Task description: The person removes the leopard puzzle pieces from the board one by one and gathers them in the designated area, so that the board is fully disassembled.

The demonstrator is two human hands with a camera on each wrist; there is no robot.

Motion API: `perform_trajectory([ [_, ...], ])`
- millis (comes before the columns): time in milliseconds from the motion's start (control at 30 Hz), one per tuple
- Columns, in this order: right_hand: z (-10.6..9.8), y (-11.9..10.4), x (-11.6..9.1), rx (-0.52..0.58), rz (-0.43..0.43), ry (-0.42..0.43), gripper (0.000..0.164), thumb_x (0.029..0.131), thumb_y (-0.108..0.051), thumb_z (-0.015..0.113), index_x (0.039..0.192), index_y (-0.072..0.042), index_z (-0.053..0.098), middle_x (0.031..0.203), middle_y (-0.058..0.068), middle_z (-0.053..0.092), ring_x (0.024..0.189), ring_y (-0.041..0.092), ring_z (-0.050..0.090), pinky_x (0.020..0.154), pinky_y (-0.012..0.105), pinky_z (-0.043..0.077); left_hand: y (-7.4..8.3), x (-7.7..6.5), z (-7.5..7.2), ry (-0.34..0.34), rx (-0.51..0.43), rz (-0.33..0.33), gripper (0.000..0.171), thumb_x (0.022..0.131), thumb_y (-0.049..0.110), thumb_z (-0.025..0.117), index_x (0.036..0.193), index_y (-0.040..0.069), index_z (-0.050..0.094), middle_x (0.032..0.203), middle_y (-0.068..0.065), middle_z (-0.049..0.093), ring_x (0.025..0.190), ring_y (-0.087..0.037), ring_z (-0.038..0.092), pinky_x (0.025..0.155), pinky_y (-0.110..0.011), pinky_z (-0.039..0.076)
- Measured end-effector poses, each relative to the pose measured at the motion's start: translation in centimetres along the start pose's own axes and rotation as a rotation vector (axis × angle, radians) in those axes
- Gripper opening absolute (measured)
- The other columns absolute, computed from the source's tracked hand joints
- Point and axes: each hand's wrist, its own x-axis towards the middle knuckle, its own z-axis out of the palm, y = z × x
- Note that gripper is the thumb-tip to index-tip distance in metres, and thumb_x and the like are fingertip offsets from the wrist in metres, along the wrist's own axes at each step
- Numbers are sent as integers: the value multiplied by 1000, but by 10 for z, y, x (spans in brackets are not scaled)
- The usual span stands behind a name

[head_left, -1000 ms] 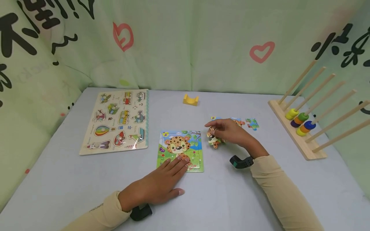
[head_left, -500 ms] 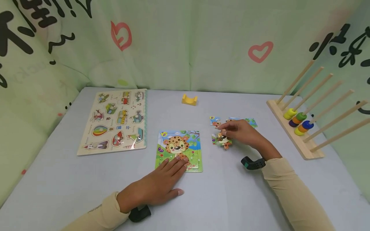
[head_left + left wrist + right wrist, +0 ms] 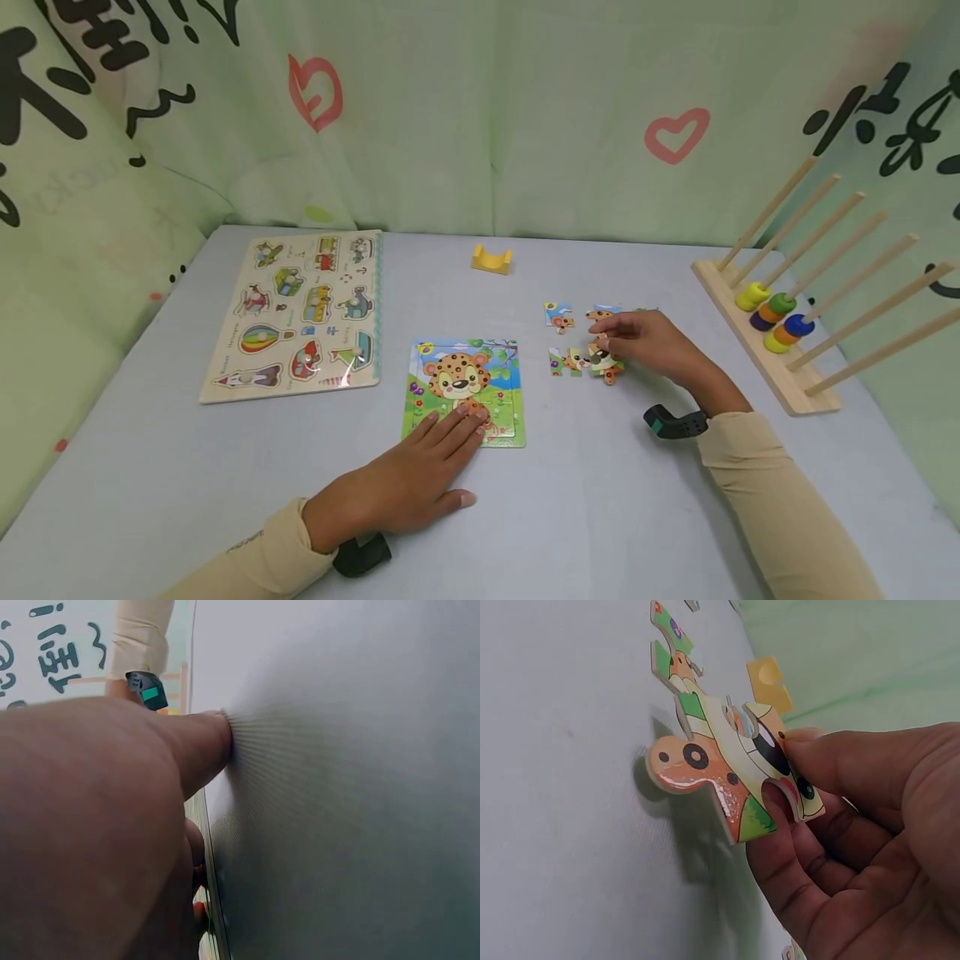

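My left hand (image 3: 408, 483) lies with straight fingers over the lower part of a leopard jigsaw puzzle (image 3: 461, 375), which rests flat on the table. In the right wrist view, my right hand (image 3: 870, 825) pinches a jigsaw piece (image 3: 712, 761) between thumb and fingers, showing part of a leopard's face and orange body. Its lower edge is tilted above the cloth and casts a shadow. Right by it, in the head view, lie a green-edged piece (image 3: 562, 362), a blue-cornered piece (image 3: 558, 315) and a piece with leopard ears (image 3: 602, 312). My right hand (image 3: 656, 346) partly hides another piece behind it.
A wooden picture board (image 3: 296, 312) of vehicles lies at the left. A yellow arched block (image 3: 492, 260) stands near the back edge. At the right is a wooden peg rack (image 3: 780, 350) with coloured beads on its pegs. Fabric curtains (image 3: 487, 117) surround the table.
My right hand has moved to the right with its jigsaw piece, away from the leopard puzzle, uncovering loose pieces at its left. My left hand stays in place.
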Motion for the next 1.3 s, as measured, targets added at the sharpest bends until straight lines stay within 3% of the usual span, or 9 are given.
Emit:
perform_trajectory([
  [200, -4, 1, -3, -7, -7, 8, 30, 95, -20, 66, 119, -1, 66, 116, 14, 65, 101, 22, 57, 76, 23, 49, -1, 0, 0, -1, 14, 1, 75, 102, 49, 41, 156, 5, 13, 163, -6, 1, 148, -25, -5, 117, -47, 8],
  [433, -6, 8, -2, -109, -32, 24, 28, 95, -17, 65, 118, -1, 67, 108, 12, 66, 96, 23, 59, 74, 26, 49, -1, 0, -1, -5, 17, -3, 75, 102, 49, 40, 156, 6, 12, 163, -5, 0, 148, -25, -6, 117, -46, 7],
  [733, -7, 8, -2, -123, -56, 13, 24, 95, -14, 64, 113, 3, 67, 96, 11, 66, 79, 18, 57, 65, 25, 48, -1, 0, -2, 1, -4, 12, 75, 102, 48, 41, 156, 4, 13, 163, -7, 1, 148, -26, -5, 117, -47, 7],
  [1100, -3, 8, -5, -228, -103, 54, 21, 92, -11, 68, 108, 4, 70, 102, 13, 66, 82, 20, 55, 70, 29, 46, -1, 1, 0, -6, -11, 8, 76, 102, 50, 40, 156, 6, 12, 163, -6, 0, 147, -25, -6, 117, -47, 7],
  [1300, -3, 8, -2, -258, -102, 46, 20, 90, -9, 69, 106, 3, 70, 94, 9, 66, 78, 19, 54, 68, 31, 45, 0, 0, -1, -13, -17, 0, 75, 102, 49, 41, 156, 7, 12, 163, -5, 1, 148, -24, -5, 117, -47, 8],
])
